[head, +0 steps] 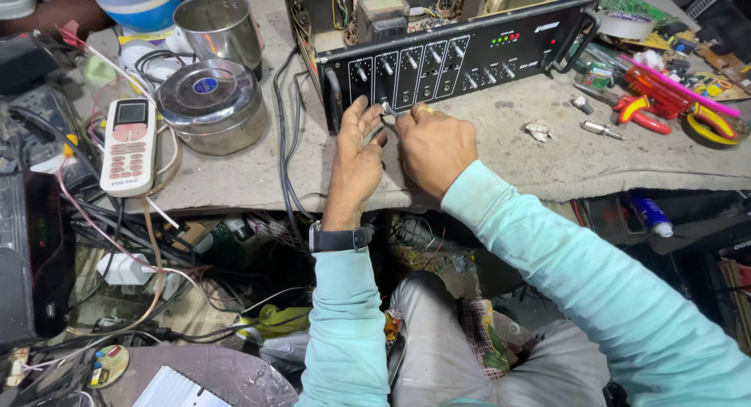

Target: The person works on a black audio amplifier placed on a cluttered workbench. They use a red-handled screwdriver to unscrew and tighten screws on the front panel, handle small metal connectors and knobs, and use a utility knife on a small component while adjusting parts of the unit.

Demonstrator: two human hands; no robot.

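A black amplifier (461, 59) with rows of knobs and small lit lamps lies on the grey bench, its top open and its wiring showing. Both my hands meet at the lower edge of its front panel. My left hand (356, 145) rests palm-down on the bench with its fingers up against the panel, a dark watch on its wrist. My right hand (432, 145), a ring on one finger, pinches a small silver part (386, 109) at the panel's bottom row. Pale green sleeves cover both my arms.
A white remote (128, 145), a steel lidded tin (211, 106) and a steel cup (219, 27) stand at the left. Red-handled pliers (645, 113), tape rolls, small screwdriver bits and circuit boards lie at the right. Black cables (285, 141) hang over the bench's front edge. Tangled wires fill the space below.
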